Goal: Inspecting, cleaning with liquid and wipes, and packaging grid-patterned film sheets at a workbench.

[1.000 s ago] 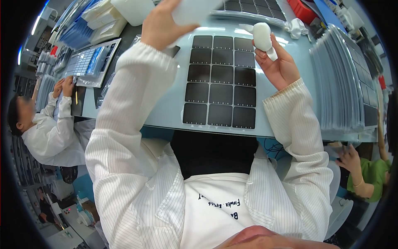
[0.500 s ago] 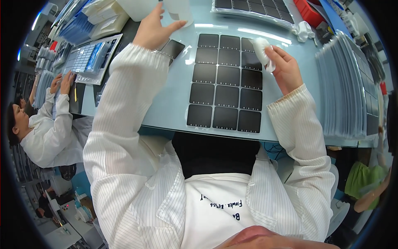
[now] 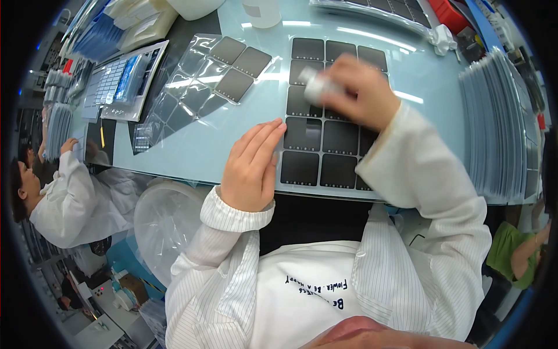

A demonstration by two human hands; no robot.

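- Upper left: stacked blue sheets (image 3: 96,50), beside a cream-coloured stack (image 3: 139,28).
- Upper edge: white rounded container (image 3: 195,4), partly cropped.
- Left: flat pack (image 3: 107,87) with a pale grid and blue area; below it, narrow yellow strip (image 3: 103,136).
- Upper right: red bin (image 3: 450,16).
- Lower left: translucent lined bin (image 3: 164,224), below table level.
- Far left: seated co-worker (image 3: 72,203), white garment.
- Far right: second co-worker (image 3: 504,251), green top, partly cropped.

Right of centre I see a bare lane of tabletop (image 3: 439,104) one could reach along, walled at far right by stacked clear sheets (image 3: 494,128) and cut off lower down by the right sleeve (image 3: 412,160). The left hand (image 3: 251,166) bars the lower gap left of the dark panels (image 3: 299,168).
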